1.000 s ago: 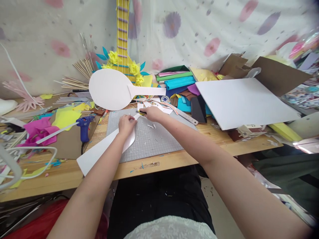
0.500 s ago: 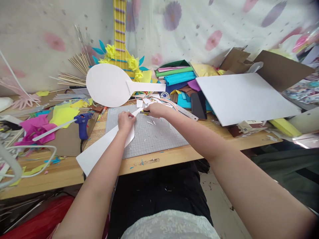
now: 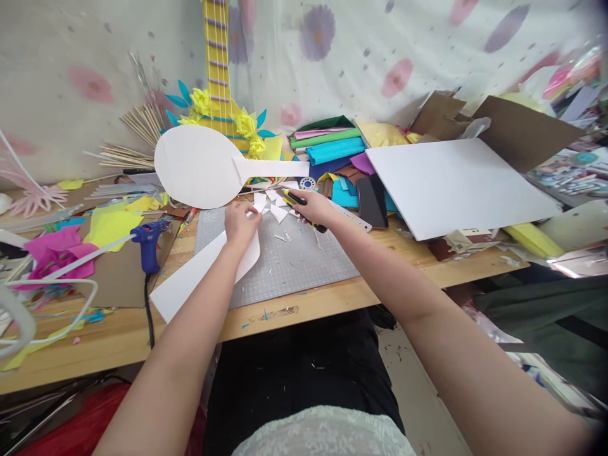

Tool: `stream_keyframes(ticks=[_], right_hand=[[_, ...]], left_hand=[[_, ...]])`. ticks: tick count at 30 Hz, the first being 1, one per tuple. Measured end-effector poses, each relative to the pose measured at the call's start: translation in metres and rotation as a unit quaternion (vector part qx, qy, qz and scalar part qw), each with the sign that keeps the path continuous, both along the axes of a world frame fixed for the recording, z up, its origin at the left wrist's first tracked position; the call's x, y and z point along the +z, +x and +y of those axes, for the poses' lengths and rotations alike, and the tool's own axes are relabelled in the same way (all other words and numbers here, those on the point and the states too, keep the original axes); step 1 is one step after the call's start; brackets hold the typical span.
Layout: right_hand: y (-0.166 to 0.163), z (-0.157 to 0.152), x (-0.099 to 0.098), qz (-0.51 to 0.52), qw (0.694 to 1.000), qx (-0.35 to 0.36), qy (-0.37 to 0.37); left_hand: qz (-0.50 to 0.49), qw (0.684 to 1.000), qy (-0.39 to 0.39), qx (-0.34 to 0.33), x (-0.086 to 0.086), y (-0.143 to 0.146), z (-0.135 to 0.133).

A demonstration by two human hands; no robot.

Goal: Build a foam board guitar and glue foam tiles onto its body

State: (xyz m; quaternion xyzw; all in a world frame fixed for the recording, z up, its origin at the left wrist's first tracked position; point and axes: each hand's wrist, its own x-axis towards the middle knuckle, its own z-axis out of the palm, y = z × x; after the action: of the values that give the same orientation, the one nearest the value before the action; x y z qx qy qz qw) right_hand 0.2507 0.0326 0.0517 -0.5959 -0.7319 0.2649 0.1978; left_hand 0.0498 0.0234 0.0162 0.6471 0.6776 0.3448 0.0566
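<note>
My left hand (image 3: 240, 225) is closed on the upper edge of a white foam board piece (image 3: 190, 278), which lies slanted over the cutting mat and the table's front edge. My forearm covers part of that piece. In my right hand (image 3: 316, 208) is a yellow and black utility knife (image 3: 297, 198), its front end tilted up and left, apart from the board. Small white offcuts (image 3: 278, 214) lie between my hands on the grey cutting mat (image 3: 294, 266). A metal ruler (image 3: 354, 217) is partly hidden behind my right hand.
Behind my hands lies a white guitar-shaped cutout (image 3: 199, 166), before a yellow flowered guitar model (image 3: 217, 82). A blue glue gun (image 3: 149, 244) stands at left. To the right are a phone (image 3: 372, 201), coloured paper rolls (image 3: 335, 151) and a large white board (image 3: 460, 183).
My right hand has moved right and lifted the knife away from the board beside my left fingers. A white offcut now lies loose there. The view has shifted slightly.
</note>
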Motion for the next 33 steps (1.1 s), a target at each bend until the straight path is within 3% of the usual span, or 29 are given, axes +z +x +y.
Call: stream_keyframes(ticks=[6, 11, 19, 26, 33], right_hand=[[0.009, 0.008, 0.001, -0.068, 0.996, -0.011, 0.060], [0.009, 0.000, 0.000, -0.158, 0.981, 0.054, 0.103], [-0.034, -0.004, 0.006, -0.271, 0.951, 0.137, 0.062], [-0.067, 0.003, 0.030, -0.382, 0.903, 0.191, 0.047], [-0.065, 0.005, 0.044, -0.403, 0.889, 0.219, 0.017]], left_hand=[[0.037, 0.990, -0.110, -0.080, -0.002, 0.037, 0.013], [0.065, 0.994, -0.063, -0.055, -0.008, 0.019, -0.007], [0.084, 0.989, -0.076, -0.096, -0.030, 0.002, -0.021], [0.075, 0.989, -0.070, -0.103, -0.033, 0.002, -0.018], [0.070, 0.991, -0.079, -0.088, -0.033, 0.001, -0.018]])
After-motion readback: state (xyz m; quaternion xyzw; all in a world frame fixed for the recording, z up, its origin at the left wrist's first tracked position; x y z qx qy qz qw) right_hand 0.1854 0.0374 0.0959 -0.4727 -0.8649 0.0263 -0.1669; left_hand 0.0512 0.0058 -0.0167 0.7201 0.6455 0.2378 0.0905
